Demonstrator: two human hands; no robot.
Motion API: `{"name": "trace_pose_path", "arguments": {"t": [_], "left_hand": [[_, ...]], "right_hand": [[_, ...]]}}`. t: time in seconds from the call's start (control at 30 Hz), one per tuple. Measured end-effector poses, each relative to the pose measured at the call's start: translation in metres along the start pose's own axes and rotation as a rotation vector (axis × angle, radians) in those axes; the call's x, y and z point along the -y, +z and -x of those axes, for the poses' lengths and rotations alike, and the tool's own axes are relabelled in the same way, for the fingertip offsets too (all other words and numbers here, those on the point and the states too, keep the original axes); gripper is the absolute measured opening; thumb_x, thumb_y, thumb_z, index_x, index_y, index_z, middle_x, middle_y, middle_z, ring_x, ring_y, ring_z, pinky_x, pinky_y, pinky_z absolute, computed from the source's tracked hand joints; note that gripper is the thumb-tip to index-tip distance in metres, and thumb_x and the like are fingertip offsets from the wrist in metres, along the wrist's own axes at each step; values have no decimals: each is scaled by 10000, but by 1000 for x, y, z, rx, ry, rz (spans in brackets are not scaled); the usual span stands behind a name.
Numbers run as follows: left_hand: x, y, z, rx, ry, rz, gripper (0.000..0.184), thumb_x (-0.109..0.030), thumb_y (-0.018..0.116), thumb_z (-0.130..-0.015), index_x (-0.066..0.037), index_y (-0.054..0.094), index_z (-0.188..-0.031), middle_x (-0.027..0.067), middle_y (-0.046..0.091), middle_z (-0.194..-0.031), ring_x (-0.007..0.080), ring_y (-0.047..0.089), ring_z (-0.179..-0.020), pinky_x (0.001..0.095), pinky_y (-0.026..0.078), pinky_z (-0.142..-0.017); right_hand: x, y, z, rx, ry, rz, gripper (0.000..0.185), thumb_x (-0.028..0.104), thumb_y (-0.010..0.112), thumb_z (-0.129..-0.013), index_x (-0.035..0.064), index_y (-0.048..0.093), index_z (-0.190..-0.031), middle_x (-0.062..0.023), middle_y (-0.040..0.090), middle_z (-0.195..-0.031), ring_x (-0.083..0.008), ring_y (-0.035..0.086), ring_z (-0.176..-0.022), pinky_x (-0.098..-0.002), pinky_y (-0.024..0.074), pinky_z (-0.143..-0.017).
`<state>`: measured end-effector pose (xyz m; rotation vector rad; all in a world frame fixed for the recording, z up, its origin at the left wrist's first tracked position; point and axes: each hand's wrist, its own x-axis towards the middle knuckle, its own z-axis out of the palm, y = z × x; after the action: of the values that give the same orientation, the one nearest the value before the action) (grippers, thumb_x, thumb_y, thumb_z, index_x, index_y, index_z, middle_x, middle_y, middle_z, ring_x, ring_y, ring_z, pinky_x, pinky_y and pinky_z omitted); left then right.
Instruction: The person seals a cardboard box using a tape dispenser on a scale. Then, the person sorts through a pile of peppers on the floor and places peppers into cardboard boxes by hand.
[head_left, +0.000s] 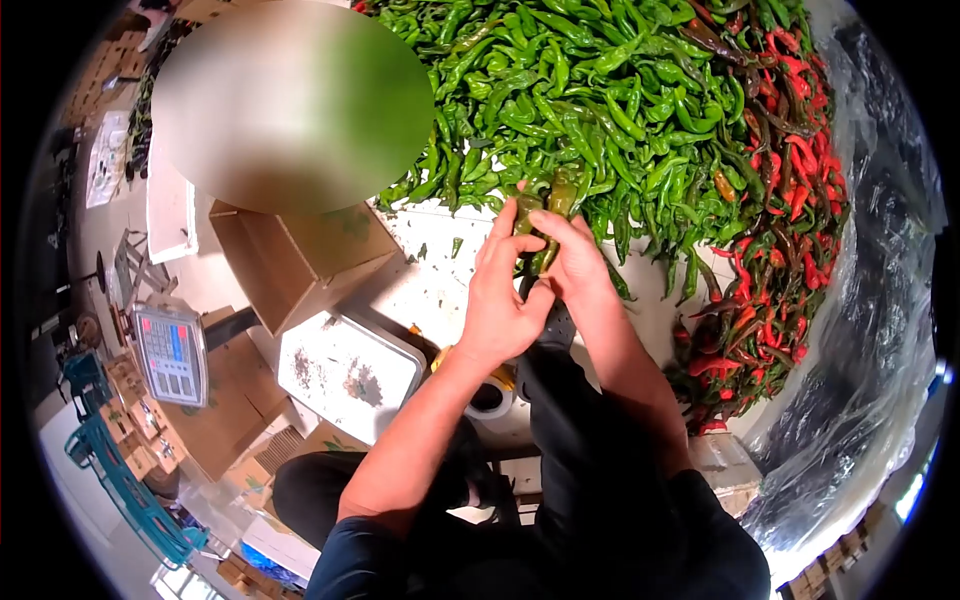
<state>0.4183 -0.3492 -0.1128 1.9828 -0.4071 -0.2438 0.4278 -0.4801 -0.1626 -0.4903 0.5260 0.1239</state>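
Before me, both hands are close together in front of a big heap of green chili peppers (560, 80). My left hand (500, 295) is closed round a dark green pepper (527, 212), its fingers bent inward. Beside it my right hand (578, 262) grips a brownish-green pepper (563, 195), with the thumb lying across toward the left hand. The peppers' lower ends are partly hidden by my fingers, so I cannot tell exactly how many I hold.
Red and dark peppers (790, 190) lie along the right, beside crumpled clear plastic sheeting (860, 330). To the left are an open cardboard box (300, 265), a scale's white platform (350, 370) with debris and its display (172, 355). A blurred patch hides the upper left.
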Motion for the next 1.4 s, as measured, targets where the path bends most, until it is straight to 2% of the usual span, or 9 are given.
{"name": "trace_pose_path", "arguments": {"t": [0.2, 0.33, 0.47, 0.6, 0.87, 1.0, 1.1, 1.2, 1.4], "left_hand": [[-27, -15, 16, -223, -336, 844, 1081, -31, 731, -869, -120, -35, -1626, 255, 267, -1615, 284, 397, -1423, 397, 344, -1158], [-71, -64, 16, -377, -283, 712, 1216, -157, 880, -756, 55, 12, -1580, 240, 458, -1457, 278, 494, -1328, 378, 393, -1125], [-116, -145, 39, -755, -242, 786, 975, -174, 879, -766, 56, 295, -1512, 152, 581, -1290, 215, 587, -1151, 337, 490, -1000], [-138, -234, 108, -906, 3, 1249, 295, -131, 769, -885, -28, 648, -1133, 28, 685, -1000, 128, 642, -914, 288, 532, -817], [-79, -365, 389, -1235, -171, 1161, 157, -44, 668, -899, 11, 656, -1045, 111, 696, -963, 211, 687, -870, 350, 589, -800], [-62, -387, 512, -1328, -691, 292, 610, -72, 777, -792, 21, 495, -1325, 94, 671, -996, 192, 680, -847, 309, 565, -765], [-24, -390, 580, -1017, -984, -28, 946, -219, 824, -780, 30, 314, -1536, 222, 495, -1463, 308, 546, -1295, 412, 451, -1073], [-50, -398, 562, -1048, -1009, -231, 1039, -316, 827, -789, 21, 240, -1577, 241, 355, -1580, 338, 407, -1430, 442, 337, -1169], [-55, -406, 461, -1136, -552, 86, 533, -175, 655, -979, 24, 489, -1445, 166, 582, -1381, 225, 579, -1257, 332, 448, -1066]], "right_hand": [[-3, 36, 28, 118, -71, 334, 255, 46, 681, -919, 2, 642, -1167, -59, 692, -1061, -156, 670, -915, -313, 543, -805], [2, 128, 63, 242, -324, 1158, 355, 94, 698, -922, 6, 591, -1249, -65, 683, -1088, -129, 641, -939, -295, 524, -836], [-12, 224, 107, 668, -641, 1610, 679, 192, 752, -835, 8, 470, -1425, -203, 641, -1250, -334, 630, -1141, -399, 493, -978], [-70, 318, 165, 1007, -1144, 1835, 652, 233, 755, -802, -82, 515, -1320, -244, 624, -1185, -400, 604, -1130, -468, 496, -947], [-270, 352, 290, 1666, -491, 1482, 657, 241, 696, -854, -96, 441, -1357, -338, 510, -1356, -482, 523, -1239, -508, 462, -1039], [-266, 363, 283, 1960, -57, 1600, 610, 244, 694, -887, -35, 488, -1389, -237, 582, -1354, -392, 598, -1212, -475, 500, -1017], [-225, 354, 222, 1592, -22, 1855, 517, 245, 695, -936, 19, 565, -1381, -191, 696, -1202, -284, 696, -1080, -393, 562, -901], [-152, 330, 153, 1117, -2, 2064, 490, 221, 661, -952, -14, 565, -1370, -220, 680, -1241, -277, 677, -1127, -381, 542, -945], [-8, 143, 58, 283, -19, 1804, 408, 214, 656, -945, -51, 629, -1254, -123, 726, -1019, -168, 677, -856, -299, 557, -748]]}}
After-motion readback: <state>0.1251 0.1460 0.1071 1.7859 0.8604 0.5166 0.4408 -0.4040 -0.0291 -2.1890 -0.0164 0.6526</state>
